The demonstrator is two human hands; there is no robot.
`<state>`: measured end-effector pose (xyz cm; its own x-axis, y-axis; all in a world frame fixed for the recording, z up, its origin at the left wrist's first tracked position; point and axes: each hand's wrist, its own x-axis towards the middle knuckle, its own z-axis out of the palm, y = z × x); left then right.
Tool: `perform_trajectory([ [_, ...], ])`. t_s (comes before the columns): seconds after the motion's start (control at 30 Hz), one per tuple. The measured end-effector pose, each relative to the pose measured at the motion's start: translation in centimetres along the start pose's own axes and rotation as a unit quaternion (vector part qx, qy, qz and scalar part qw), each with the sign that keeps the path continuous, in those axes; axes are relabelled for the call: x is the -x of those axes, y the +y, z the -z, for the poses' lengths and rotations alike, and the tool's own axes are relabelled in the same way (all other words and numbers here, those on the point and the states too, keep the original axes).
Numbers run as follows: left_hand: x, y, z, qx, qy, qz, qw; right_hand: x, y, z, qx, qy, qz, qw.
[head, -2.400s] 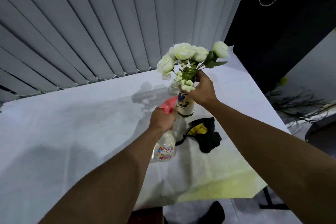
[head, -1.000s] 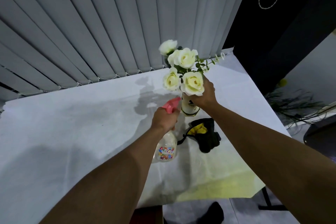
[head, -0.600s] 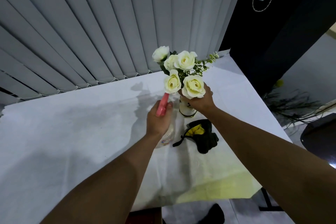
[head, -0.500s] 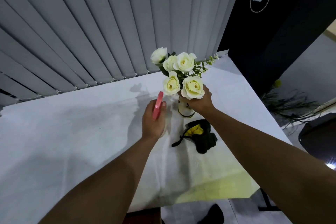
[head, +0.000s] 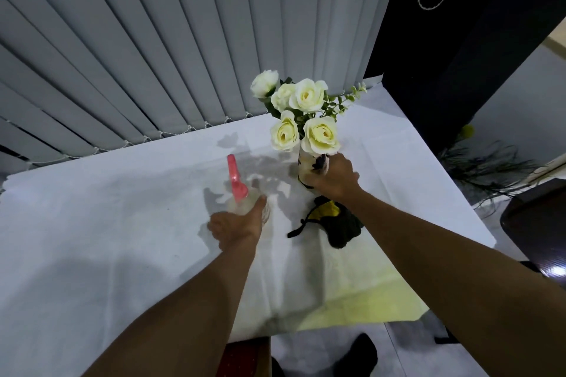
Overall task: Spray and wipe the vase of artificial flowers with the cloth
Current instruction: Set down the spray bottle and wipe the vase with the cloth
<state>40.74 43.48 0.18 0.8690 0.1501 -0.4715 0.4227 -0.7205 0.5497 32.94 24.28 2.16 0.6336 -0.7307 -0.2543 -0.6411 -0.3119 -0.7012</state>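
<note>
Vase (head: 306, 169): upright on the table (head: 122, 223), gripped by the right hand (head: 332, 176); top-heavy flowers (head: 320, 135) could tip it.
Bottle (head: 245, 205): left hand (head: 235, 225) loosely around it; may topple.
Cloth (head: 337, 223): just beside vase, untouched.

We've got wide open counter (head: 92, 239) on the left, nothing standing there. Centre's tight: bottle (head: 245, 202) upright w/ left hand (head: 237, 225) on it, vase (head: 307, 171) just right of it under the right hand (head: 332, 176), cloth (head: 333, 223) heaped near the vase's base. Narrow gap btwn bottle & vase. Flowers (head: 301, 119) overhang the vase; blinds (head: 183, 40) wall off the far edge.
</note>
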Motion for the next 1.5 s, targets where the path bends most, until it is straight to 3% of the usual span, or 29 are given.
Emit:
perform_trajectory([
  [0.07, 0.6, -1.2, -0.8, 0.007, -0.117, 0.087, 0.989, 1.5, 1.8, -0.4, 0.069, -0.028, -0.022, 0.997],
  [0.13, 1.7, -1.8, -1.3, -0.005, -0.284, 0.126, 0.95, 2.9, 4.3, -1.2, 0.108, -0.021, -0.02, 0.994],
  [0.2, 2.7, -1.4, -2.1, -0.054, -0.343, 0.071, 0.935, 4.4, 6.3, -2.1, 0.13, -0.013, -0.011, 0.991],
  [0.27, 3.6, 0.3, -3.3, -0.073, -0.298, -0.072, 0.949, 5.7, 8.1, -2.9, 0.171, -0.012, 0.018, 0.985],
  [0.33, 4.1, 3.0, -4.0, -0.007, -0.233, -0.175, 0.957, 6.6, 9.6, -3.5, 0.201, -0.008, 0.045, 0.978],
  [0.5, 4.0, 9.1, -4.6, 0.141, -0.209, -0.285, 0.925, 6.6, 11.5, -4.2, 0.153, 0.013, 0.072, 0.986],
  [0.7, 2.7, 11.5, -5.3, 0.065, -0.22, -0.228, 0.946, 5.2, 10.6, -3.2, -0.039, 0.108, 0.052, 0.992],
  [0.8, 3.1, 12.4, -4.7, 0.051, -0.204, -0.269, 0.94, 3.8, 8.0, -2.1, -0.109, 0.182, 0.092, 0.973],
  [0.9, 3.0, 13.8, -5.0, 0.112, -0.208, -0.332, 0.913, 1.3, 5.3, -1.4, -0.157, 0.217, 0.137, 0.954],
  [1.03, 3.1, 15.3, -4.5, 0.018, -0.177, -0.369, 0.912, -1.2, 3.8, -1.3, -0.17, 0.195, 0.175, 0.95],
  [1.3, 2.5, 15.2, -4.9, 0.041, -0.162, -0.392, 0.905, -2.0, 6.0, -3.8, -0.176, 0.172, 0.138, 0.959],
  [1.5, 1.8, 15.6, -5.2, 0.03, -0.154, -0.377, 0.913, -0.5, 10.0, -6.4, -0.111, 0.131, 0.083, 0.982],
])
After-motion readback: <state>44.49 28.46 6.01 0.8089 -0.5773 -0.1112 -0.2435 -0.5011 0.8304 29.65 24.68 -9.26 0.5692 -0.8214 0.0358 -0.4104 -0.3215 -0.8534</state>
